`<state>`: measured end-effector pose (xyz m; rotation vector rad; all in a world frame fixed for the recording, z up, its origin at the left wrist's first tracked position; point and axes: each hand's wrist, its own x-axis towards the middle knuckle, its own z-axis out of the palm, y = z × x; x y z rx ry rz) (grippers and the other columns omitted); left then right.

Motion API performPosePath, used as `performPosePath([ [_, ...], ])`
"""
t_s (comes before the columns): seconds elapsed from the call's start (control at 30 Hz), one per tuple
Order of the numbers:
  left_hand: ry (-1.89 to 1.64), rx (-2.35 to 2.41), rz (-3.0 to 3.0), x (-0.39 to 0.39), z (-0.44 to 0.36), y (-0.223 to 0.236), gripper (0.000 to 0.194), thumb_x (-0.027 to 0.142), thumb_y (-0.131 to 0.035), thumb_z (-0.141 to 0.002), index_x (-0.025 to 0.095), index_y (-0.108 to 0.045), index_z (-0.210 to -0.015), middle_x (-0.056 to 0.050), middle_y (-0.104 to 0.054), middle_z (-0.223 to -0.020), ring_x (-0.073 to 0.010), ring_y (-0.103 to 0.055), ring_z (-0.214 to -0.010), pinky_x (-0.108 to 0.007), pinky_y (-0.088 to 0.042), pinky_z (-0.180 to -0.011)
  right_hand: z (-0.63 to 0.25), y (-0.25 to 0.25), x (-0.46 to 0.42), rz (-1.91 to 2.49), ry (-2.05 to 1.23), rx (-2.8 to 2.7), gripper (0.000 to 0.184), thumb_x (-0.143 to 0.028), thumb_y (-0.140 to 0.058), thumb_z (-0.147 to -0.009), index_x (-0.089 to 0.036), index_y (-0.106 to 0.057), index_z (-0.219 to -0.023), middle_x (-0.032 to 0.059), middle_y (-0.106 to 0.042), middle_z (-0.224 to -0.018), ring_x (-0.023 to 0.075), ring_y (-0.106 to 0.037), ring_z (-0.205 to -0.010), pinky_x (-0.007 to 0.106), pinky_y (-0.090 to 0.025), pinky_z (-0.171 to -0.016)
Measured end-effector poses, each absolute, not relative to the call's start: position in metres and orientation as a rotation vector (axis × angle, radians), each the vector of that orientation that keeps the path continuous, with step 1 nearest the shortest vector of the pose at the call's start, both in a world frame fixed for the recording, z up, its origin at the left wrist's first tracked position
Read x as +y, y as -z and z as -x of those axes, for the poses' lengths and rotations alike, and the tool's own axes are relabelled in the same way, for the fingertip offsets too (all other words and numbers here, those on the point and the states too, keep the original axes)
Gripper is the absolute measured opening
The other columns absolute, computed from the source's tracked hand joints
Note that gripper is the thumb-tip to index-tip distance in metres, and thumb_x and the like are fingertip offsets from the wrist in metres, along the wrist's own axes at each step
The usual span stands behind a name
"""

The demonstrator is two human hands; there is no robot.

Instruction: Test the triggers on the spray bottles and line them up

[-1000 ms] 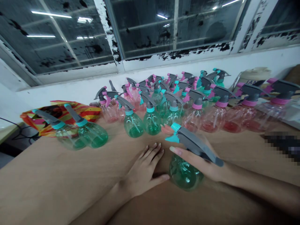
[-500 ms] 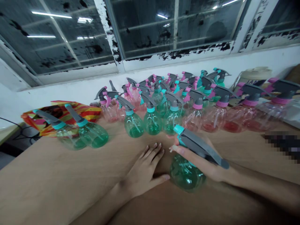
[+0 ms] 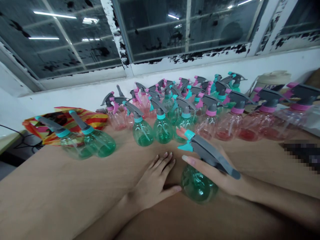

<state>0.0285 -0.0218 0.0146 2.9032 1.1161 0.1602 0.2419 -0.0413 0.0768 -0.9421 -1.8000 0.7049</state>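
Observation:
A green spray bottle (image 3: 199, 186) with a grey and turquoise trigger head (image 3: 212, 153) stands on the table in front of me. My right hand (image 3: 217, 175) is around its neck, thumb stretched along the near side and fingertips extended past the nozzle on the far side. The fingers are apart, and the turquoise trigger shows free of them. Part of that hand is hidden behind the spray head. To the left of the bottle, my left hand (image 3: 156, 178) lies flat on the tabletop, fingers spread, thumb pointing at the bottle and holding nothing.
Several green spray bottles (image 3: 142, 133) and pink spray bottles (image 3: 225, 128) crowd the back of the table (image 3: 62, 200). Two green bottles (image 3: 100, 145) lean at the left beside a striped bag (image 3: 96, 116). A beige container (image 3: 271, 80) and a blurred dark object (image 3: 302, 153) are at the right.
My right hand's fingers have opened out from around the trigger and now extend past the nozzle. The spray head has turned slightly to the left. My left hand has not moved.

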Motion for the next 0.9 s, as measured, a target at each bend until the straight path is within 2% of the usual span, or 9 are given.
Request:
performPosePath([
  [0.1, -0.158, 1.114, -2.915, -0.0217, -0.0286, -0.0148, 0.074, 0.064, -0.041, -0.088, 0.011, -0.036, -0.139, -0.015, -0.037, -0.145, -0.0269, -0.030, -0.136, -0.046, -0.025, -0.111, -0.2421, -0.0779, -0.0415, 0.936, -0.673, -1.820, 0.010, -0.030, -0.058, -0.085, -0.024, -0.053, -0.091, -0.0028, -0.055, -0.073, 0.0143, -0.054, -0.066, 0.028, -0.047, -0.066],
  [0.27, -0.139, 1.111, -2.914, -0.0218, -0.0290, -0.0164, 0.075, 0.064, -0.041, -0.088, 0.011, -0.034, -0.140, -0.014, -0.035, -0.146, -0.0257, -0.028, -0.137, -0.045, -0.024, -0.111, -0.2439, -0.0767, -0.0410, 0.974, -0.669, -1.848, 0.011, -0.033, -0.055, -0.086, -0.025, -0.052, -0.079, -0.0018, -0.056, -0.070, 0.0160, -0.056, -0.065, 0.031, -0.046, -0.063],
  [0.4, -0.117, 1.112, -2.914, -0.0217, -0.0290, -0.0158, 0.075, 0.064, -0.041, -0.089, 0.009, -0.035, -0.140, -0.015, -0.034, -0.146, -0.0262, -0.024, -0.138, -0.045, -0.023, -0.112, -0.2447, -0.0771, -0.0402, 0.957, -0.710, -1.838, 0.006, -0.029, -0.055, -0.085, -0.026, -0.058, -0.090, -0.0002, -0.062, -0.078, 0.0177, -0.061, -0.073, 0.032, -0.048, -0.067],
  [0.5, -0.145, 1.123, -2.905, -0.0218, -0.0286, -0.0142, 0.075, 0.065, -0.040, -0.088, 0.010, -0.036, -0.139, -0.016, -0.037, -0.145, -0.0275, -0.026, -0.137, -0.047, -0.024, -0.111, -0.2452, -0.0772, -0.0402, 0.923, -0.732, -1.814, 0.016, -0.024, -0.057, -0.085, -0.028, -0.059, -0.100, -0.0003, -0.066, -0.090, 0.0170, -0.063, -0.084, 0.031, -0.049, -0.075],
  [0.67, -0.190, 1.112, -2.903, -0.0223, -0.0280, -0.0142, 0.075, 0.064, -0.042, -0.088, 0.012, -0.034, -0.141, -0.015, -0.034, -0.147, -0.0276, -0.027, -0.136, -0.046, -0.024, -0.111, -0.2444, -0.0754, -0.0415, 0.905, -0.686, -1.816, 0.010, -0.029, -0.057, -0.086, -0.026, -0.060, -0.094, -0.0013, -0.067, -0.090, 0.0155, -0.064, -0.086, 0.029, -0.049, -0.076],
  [0.9, -0.184, 1.106, -2.903, -0.0224, -0.0283, -0.0156, 0.077, 0.064, -0.042, -0.088, 0.013, -0.029, -0.143, -0.015, -0.033, -0.147, -0.0276, -0.028, -0.136, -0.046, -0.025, -0.110, -0.2427, -0.0818, -0.0423, 0.924, -0.606, -1.845, 0.011, -0.030, -0.057, -0.085, -0.021, -0.059, -0.077, -0.0035, -0.059, -0.066, 0.0111, -0.058, -0.061, 0.025, -0.047, -0.060],
])
